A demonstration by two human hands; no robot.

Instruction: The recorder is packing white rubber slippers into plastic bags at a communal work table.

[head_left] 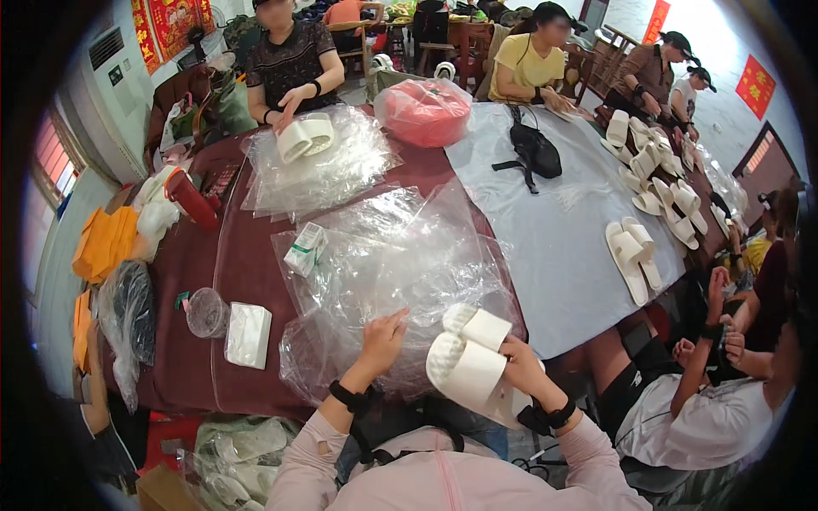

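Note:
My right hand (522, 368) grips a pair of white slide slippers (469, 366) by their straps, just above the near edge of the table. Their soles have a bumpy texture at the toe. My left hand (383, 342) is over the spread of clear plastic bags (383, 255), fingers stretched out and holding nothing that I can see. Whether its fingertips touch the plastic I cannot tell. A small white-and-green box (306, 249) lies on the bags beyond my left hand.
A white tissue pack (249, 335), clear plastic cup (207, 312) and red tumbler (189, 198) stand on the left. Across the table, a person handles white slippers (305, 138). A red bundle (423, 111), black bag (535, 152) and several slippers (630, 255) lie farther right.

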